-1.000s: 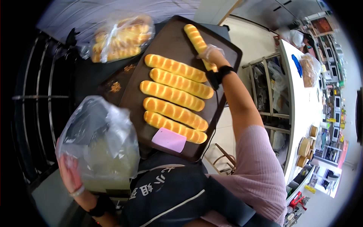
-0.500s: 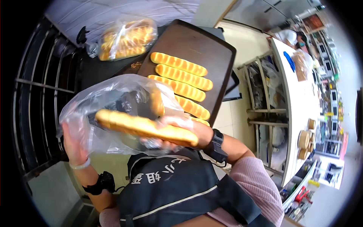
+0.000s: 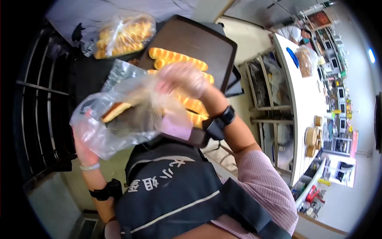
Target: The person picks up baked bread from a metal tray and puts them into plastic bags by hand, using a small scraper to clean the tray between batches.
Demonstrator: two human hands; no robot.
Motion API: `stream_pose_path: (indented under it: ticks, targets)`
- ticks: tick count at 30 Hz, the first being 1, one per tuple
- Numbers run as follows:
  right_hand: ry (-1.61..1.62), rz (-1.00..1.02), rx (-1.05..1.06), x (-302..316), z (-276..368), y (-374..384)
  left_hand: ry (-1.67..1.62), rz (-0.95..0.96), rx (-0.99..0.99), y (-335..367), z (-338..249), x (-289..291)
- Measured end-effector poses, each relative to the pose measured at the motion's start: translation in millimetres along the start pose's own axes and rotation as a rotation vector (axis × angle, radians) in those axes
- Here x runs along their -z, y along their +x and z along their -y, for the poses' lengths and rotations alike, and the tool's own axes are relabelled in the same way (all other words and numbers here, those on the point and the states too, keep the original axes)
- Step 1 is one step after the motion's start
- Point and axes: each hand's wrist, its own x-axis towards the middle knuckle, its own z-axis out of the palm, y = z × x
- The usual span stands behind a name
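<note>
While your left hand [image 3: 85, 149] grips the lower edge of a clear plastic bag [image 3: 119, 115], fingers closed on the film, your right hand [image 3: 181, 77] in its thin clear glove sits at the bag's mouth; it is blurred, so you cannot tell how far its fingers are open or whether they have hold of anything. Inside the bag, between your two hands, a long golden bread roll [image 3: 116, 111] lies tilted. Just beyond your right hand a dark brown baking tray [image 3: 199, 40] carries a row of more bread rolls [image 3: 177, 59]. A pink square label [image 3: 176, 127] lies on the tray's near end, below your right wrist. Past your left hand, at the tray's far left, a filled, tied bag of rolls [image 3: 121, 36] rests on the dark surface.
</note>
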Motion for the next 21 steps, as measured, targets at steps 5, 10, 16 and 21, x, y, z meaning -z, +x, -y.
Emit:
stream_pose_path:
  ticks: [5, 10, 16, 21]
  targets:
    - [-1.369, -0.455, 0.138, 113.2, -39.3, 84.0, 0.387, -0.335, -0.132, -11.0, 18.7, -9.9]
    - [-1.964, -0.094, 0.051, 96.3, -63.5, 72.9, 0.995, -0.445, -0.433, -36.5, 34.4, -64.8]
    - [-1.889, -0.395, -0.258, 137.9, -60.5, 60.4, 1.817, -0.384, -0.868, -91.7, 57.5, -21.5]
    - [-1.849, -0.229, -0.195, 145.4, -52.8, 61.2, 1.626, 0.057, -0.051, -120.6, 81.3, 23.1]
